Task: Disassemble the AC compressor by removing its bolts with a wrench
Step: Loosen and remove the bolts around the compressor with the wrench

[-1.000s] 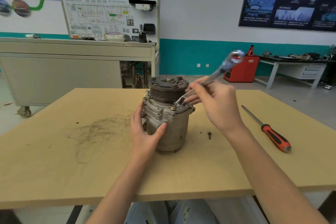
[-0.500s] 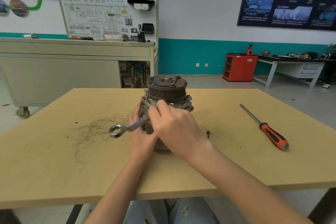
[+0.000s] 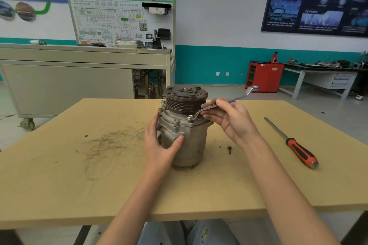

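Observation:
The grey AC compressor (image 3: 189, 135) stands upright in the middle of the wooden table (image 3: 79, 165), its dark pulley on top. My left hand (image 3: 159, 145) grips the housing from the left, thumb across its front. My right hand (image 3: 229, 119) pinches the shaft of a silver ring wrench (image 3: 235, 100). The wrench's near ring sits over a bolt (image 3: 190, 117) on the front right of the flange, and its far end points up and to the right. More bolts stand along the flange at the left.
A loose bolt (image 3: 229, 149) lies on the table just right of the compressor. An orange-handled screwdriver (image 3: 294, 145) lies further right. Dark scuff marks (image 3: 111, 141) cover the table to the left. A grey cabinet on castors stands behind the table.
My right hand swung the wrench from the right over to the left in front of the compressor, then brought it back to the right. Its ring now sits on the front-right bolt.

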`<state>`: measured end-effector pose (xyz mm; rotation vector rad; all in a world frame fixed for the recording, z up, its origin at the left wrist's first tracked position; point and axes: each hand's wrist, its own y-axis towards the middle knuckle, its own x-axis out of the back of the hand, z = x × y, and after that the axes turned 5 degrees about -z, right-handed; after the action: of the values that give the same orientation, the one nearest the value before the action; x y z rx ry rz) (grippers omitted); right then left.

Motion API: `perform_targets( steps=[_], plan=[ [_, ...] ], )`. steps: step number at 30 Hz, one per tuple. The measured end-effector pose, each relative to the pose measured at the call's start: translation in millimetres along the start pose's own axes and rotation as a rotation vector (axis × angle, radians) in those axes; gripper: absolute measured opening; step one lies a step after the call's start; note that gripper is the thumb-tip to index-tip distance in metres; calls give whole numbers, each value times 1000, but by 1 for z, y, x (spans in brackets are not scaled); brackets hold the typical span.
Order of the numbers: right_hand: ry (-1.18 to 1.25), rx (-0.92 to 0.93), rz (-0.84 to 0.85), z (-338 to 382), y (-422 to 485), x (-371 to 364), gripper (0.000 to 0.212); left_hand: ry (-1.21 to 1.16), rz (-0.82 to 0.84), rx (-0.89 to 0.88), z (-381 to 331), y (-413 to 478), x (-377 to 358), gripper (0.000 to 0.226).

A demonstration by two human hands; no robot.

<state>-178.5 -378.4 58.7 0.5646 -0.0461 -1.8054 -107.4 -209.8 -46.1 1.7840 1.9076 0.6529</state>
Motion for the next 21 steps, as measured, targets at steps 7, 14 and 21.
perform_targets(
  steps=[7, 14, 21],
  plan=[
    [-89, 115, -129, 12, -6, -7, 28, -2, 2, 5, -1, -1, 1, 88],
    [-1129, 1075, -116, 16, -34, -44, 21, -4, -2, 3, -5, -1, 1, 85],
    [-1403, 1235, -3, 0, -48, -65, 11, 22, -2, 20, -4, -2, 0, 91]
  ],
)
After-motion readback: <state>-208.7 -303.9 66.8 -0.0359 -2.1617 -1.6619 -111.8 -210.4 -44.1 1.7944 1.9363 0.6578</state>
